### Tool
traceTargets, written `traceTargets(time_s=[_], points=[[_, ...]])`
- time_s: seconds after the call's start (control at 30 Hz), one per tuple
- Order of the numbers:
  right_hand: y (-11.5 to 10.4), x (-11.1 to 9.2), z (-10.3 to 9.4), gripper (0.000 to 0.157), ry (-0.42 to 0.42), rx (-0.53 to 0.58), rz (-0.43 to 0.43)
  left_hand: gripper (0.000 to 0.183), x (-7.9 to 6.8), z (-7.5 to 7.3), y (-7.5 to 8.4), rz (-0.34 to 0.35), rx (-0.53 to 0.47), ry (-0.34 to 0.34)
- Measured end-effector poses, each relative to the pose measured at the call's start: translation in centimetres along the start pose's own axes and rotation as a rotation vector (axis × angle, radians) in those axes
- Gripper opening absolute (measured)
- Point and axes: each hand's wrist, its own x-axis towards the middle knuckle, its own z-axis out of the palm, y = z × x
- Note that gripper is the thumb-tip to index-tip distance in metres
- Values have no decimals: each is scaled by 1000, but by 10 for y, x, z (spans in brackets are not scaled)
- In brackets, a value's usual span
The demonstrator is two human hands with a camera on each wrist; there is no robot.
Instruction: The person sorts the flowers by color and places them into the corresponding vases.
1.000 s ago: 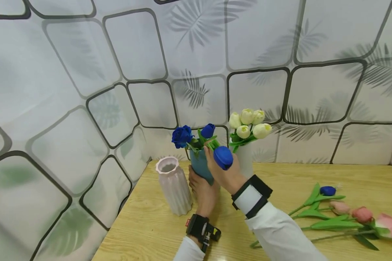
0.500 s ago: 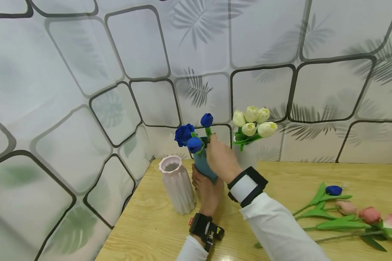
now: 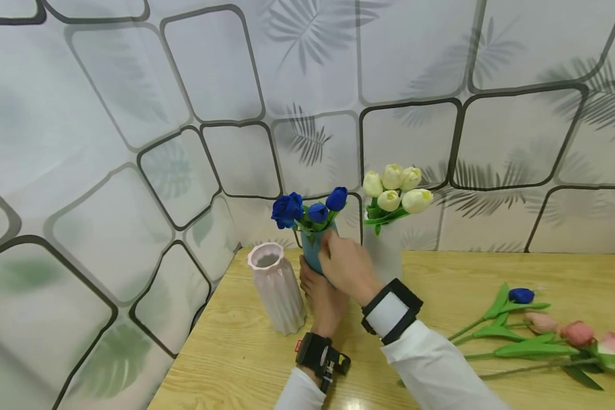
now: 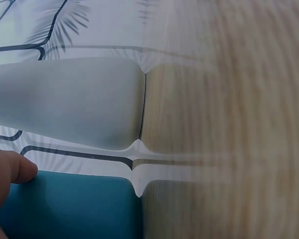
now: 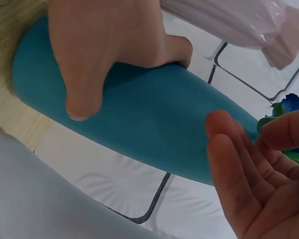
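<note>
My left hand grips the lower part of a teal vase, thumb on one side and fingers on the other in the right wrist view. At the vase's mouth, my right hand pinches a bit of green of a blue tulip between thumb and forefinger. Another blue tulip and a blue rose stand in the same vase. The right hand hides part of the rim and the stem. The left wrist view shows one fingertip against the teal wall.
A pale pink fluted vase stands left of the teal one. Behind and right is a white vase with several cream tulips. A loose blue tulip and pink flowers lie on the wooden table at right.
The right hand has swung the blue tulip from in front of the vase up over its mouth, then lowered it among the other blue flowers. The left hand keeps its hold on the vase.
</note>
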Motion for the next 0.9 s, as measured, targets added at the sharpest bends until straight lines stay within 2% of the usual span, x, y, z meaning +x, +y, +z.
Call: traceTargets(time_s=[0.13, 0.3, 0.4, 0.6, 0.8, 0.9], points=[[4, -11, 5, 7, -8, 2, -11, 101, -1, 0, 0, 24, 27, 20], [19, -29, 13, 6, 0, 11, -7, 94, 0, 3, -2, -20, -24, 65], [32, -40, 16, 6, -6, 23, 16, 96, 1, 4, -2, -27, -51, 75], [60, -66, 9, 9, -45, -4, 118, 97, -2, 4, 1, -28, -76, 51], [91, -95, -1, 8, -45, -122, 208, 93, -5, 7, 4, -33, -105, 76], [108, -109, -5, 9, -90, -157, 256, 91, -6, 7, 5, -36, -112, 88]])
